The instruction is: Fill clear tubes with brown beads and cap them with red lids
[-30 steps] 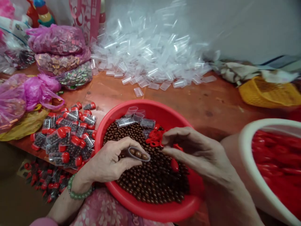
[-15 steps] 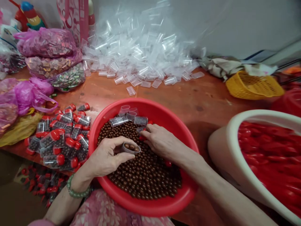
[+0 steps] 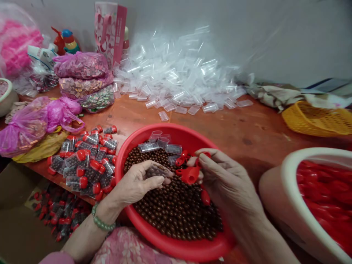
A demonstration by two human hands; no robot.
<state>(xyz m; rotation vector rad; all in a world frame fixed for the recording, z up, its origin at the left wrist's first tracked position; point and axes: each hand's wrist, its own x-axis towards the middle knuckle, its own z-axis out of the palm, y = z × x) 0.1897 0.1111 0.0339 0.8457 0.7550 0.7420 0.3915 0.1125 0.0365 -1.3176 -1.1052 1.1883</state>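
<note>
My left hand (image 3: 133,185) is closed around a small clear plastic container (image 3: 156,170) with brown balls inside, tilted over a red basin (image 3: 176,129). My right hand (image 3: 229,179) pinches red plastic caps (image 3: 190,175) close to the container's end, apart from it. Brown round balls (image 3: 176,216) fill much of the basin. A few clear containers (image 3: 148,146) lie on the balls at the far side. Another red cap (image 3: 205,197) shows below my right fingers.
Left of the basin are red-capped filled containers (image 3: 90,161), with more in a box (image 3: 16,201) below. Empty clear containers (image 3: 181,80) are heaped at the back. Pink bags (image 3: 82,66) stand left. A pale tub (image 3: 277,183) of red caps and a yellow basket (image 3: 310,119) are right.
My right hand has lifted from the balls with red caps and come nearer. My left hand has turned the container so its side shows. The camera view has shifted left.
</note>
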